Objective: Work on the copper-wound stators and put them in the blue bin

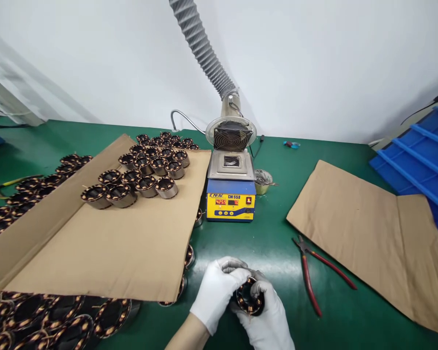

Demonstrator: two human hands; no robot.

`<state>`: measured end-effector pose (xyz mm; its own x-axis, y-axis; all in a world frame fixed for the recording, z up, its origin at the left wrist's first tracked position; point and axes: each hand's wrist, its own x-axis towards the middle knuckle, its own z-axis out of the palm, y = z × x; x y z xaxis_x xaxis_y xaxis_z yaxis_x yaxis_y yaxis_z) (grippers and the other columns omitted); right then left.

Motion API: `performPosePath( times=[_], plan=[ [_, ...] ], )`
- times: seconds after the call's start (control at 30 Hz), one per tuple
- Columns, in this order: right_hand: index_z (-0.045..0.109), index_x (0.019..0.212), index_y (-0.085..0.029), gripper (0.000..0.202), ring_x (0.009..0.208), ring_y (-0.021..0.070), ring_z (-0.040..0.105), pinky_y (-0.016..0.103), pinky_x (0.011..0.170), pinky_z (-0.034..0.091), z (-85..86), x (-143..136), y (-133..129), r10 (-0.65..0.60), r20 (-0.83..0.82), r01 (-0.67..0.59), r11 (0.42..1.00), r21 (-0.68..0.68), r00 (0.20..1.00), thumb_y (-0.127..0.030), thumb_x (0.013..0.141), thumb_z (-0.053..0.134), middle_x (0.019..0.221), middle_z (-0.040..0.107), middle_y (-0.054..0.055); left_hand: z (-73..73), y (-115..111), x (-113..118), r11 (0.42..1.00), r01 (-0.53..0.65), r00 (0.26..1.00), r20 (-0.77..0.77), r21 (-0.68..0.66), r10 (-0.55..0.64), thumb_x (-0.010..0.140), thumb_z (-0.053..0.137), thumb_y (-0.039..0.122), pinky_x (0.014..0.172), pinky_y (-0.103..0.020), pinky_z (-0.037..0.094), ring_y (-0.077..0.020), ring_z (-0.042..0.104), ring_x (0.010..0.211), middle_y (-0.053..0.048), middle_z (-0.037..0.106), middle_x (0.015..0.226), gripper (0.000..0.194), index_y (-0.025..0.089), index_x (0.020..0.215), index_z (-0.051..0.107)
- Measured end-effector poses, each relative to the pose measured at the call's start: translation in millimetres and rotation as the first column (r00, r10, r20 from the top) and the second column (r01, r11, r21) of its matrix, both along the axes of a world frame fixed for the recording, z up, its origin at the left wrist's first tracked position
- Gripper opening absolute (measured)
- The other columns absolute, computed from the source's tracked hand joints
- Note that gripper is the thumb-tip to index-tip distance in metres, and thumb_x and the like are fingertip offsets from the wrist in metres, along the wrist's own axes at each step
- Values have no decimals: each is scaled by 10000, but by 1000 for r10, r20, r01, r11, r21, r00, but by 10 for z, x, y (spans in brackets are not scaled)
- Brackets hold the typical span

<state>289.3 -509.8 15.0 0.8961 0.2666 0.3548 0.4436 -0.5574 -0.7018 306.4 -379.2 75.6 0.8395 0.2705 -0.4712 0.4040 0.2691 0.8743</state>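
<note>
Both my hands wear white gloves and meet low in the middle of the view. A ring-shaped motor stator with copper windings sits in my right hand, its fingers wrapped round the ring and the thumb at the inner edge. My left hand is closed at the stator's upper left rim, thumb and fingers pinched together. Whether a thin wire lies between those fingertips is too small to tell. Ahead stands a blue and yellow solder pot with a lit red display.
A cardboard sheet on the left bears several stators, with more below and beside it. Red-handled cutting pliers lie open at right, near brown cardboard. A small tin stands beside the pot, under an exhaust hose.
</note>
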Motion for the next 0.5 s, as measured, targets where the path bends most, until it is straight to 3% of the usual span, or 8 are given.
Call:
performPosePath(
  times=[0.27,0.4,0.5],
  plan=[
    [511,806,-248,306,902,260,655,341,755,555,-50,4,23,7,11,-7,999,53,1000,-282,605,739,976,684,72,-47,-18,-39,999,-42,999,17,-14,42,505,616,204,571,-275,486,-201,616,594,-39,668,583,63,166,555,618],
    [525,794,-243,311,911,266,652,347,737,557,-55,-9,23,-13,-60,17,997,71,998,-297,594,757,1008,682,72,19,45,-94,996,-77,997,-16,-45,77,433,716,245,720,-323,522,-271,657,795,-94,722,805,358,142,771,662],
    [525,802,-234,285,909,251,648,339,751,549,-38,-22,44,-16,-105,25,996,90,994,-278,612,733,1022,669,73,98,107,-92,995,97,995,16,3,-97,563,643,316,754,-311,496,-259,645,828,-81,720,820,251,143,741,674]
  ],
)
